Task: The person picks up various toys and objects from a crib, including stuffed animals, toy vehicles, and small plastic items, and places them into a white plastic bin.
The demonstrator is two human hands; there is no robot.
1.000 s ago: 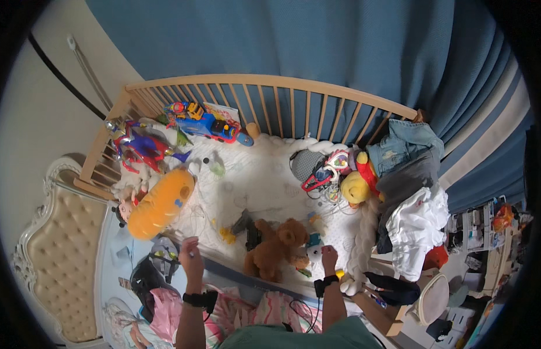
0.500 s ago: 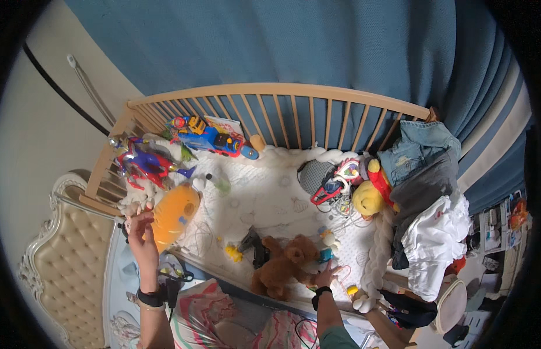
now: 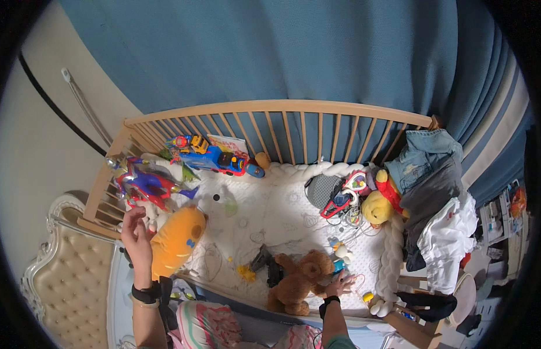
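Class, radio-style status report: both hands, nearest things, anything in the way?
Left hand raised near orange plush toy, apparently empty. Right hand open beside brown teddy bear, contact unclear. Teddy bear between right hand and dark toy.

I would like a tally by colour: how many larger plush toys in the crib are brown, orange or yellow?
Brown: 1, the teddy bear
Orange: 1, the long plush
Yellow: 1, the plush with red clothing
Total: 3
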